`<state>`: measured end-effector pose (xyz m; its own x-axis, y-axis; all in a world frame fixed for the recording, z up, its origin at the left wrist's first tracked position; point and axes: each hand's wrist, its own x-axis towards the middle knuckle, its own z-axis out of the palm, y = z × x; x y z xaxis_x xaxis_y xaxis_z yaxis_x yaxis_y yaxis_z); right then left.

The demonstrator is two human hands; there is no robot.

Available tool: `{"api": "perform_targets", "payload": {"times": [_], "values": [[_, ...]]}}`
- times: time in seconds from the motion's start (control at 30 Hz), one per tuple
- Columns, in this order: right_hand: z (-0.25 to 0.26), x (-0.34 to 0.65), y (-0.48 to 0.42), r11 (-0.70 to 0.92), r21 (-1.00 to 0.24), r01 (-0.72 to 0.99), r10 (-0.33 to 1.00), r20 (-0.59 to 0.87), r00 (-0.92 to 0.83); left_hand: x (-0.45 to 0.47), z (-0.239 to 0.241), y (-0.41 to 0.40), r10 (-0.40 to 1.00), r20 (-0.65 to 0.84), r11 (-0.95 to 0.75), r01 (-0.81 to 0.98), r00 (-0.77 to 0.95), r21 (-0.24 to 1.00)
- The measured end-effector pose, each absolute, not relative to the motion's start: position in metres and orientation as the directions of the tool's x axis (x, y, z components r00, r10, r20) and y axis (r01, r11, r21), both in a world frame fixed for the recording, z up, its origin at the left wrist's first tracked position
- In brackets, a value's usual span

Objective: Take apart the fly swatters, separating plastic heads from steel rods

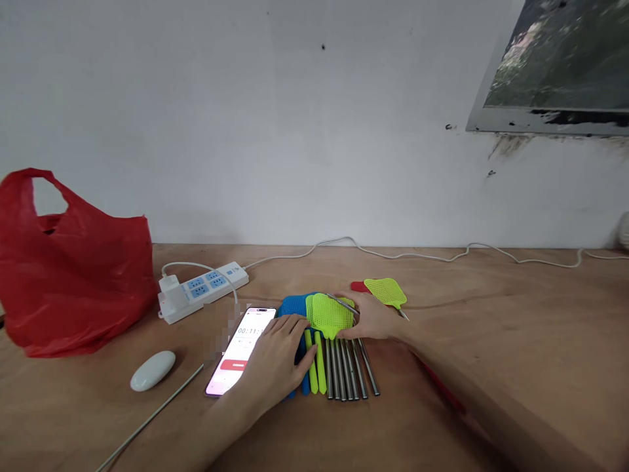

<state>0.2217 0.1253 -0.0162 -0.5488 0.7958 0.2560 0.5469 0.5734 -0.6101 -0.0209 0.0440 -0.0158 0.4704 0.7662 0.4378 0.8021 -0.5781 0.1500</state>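
My left hand (278, 357) lies on a pile of fly swatter parts, fingers curled over the blue and yellow-green plastic handles (314, 370). My right hand (371, 316) rests beside the yellow-green mesh swatter head (327, 314), pinching a thin metal rod (341, 303) that lies across it. A blue mesh head (293, 305) sits under the green one. Several metal rods (348, 370) lie side by side in front of my hands. Another yellow-green swatter head with a red piece (386, 290) lies just behind my right hand.
A phone (240, 351) showing a timer lies left of my left hand. A white power strip (201, 288) with its cable, a white oval object (152, 370), a long thin rod (147, 419) and a red plastic bag (73, 269) sit on the wooden table (515, 328).
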Motion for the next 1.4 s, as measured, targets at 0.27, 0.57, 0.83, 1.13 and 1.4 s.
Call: {"api": "perform_targets", "payload": {"times": [0.27,0.57,0.83,1.13,1.4], "values": [[-0.025,0.222,0.130,0.556,-0.673,0.487,0.779,0.218,-0.588,-0.020,-0.020,0.034,0.730,0.448,-0.648,0.730,0.515,0.216],[-0.024,0.228,0.130,0.558,-0.710,0.430,0.760,0.229,-0.608,-0.021,-0.016,0.027,0.677,0.419,-0.715,0.674,0.604,0.184],[-0.024,0.224,0.129,0.565,-0.677,0.472,0.775,0.238,-0.586,-0.023,-0.013,0.027,0.681,0.416,-0.720,0.656,0.603,0.226],[-0.023,0.215,0.130,0.580,-0.659,0.480,0.768,0.244,-0.592,-0.028,-0.012,0.033,0.697,0.587,-0.612,0.769,0.413,0.185],[-0.028,0.216,0.132,0.597,-0.653,0.467,0.754,0.257,-0.605,-0.030,-0.028,0.037,0.734,0.486,-0.599,0.790,0.475,0.131]]}}
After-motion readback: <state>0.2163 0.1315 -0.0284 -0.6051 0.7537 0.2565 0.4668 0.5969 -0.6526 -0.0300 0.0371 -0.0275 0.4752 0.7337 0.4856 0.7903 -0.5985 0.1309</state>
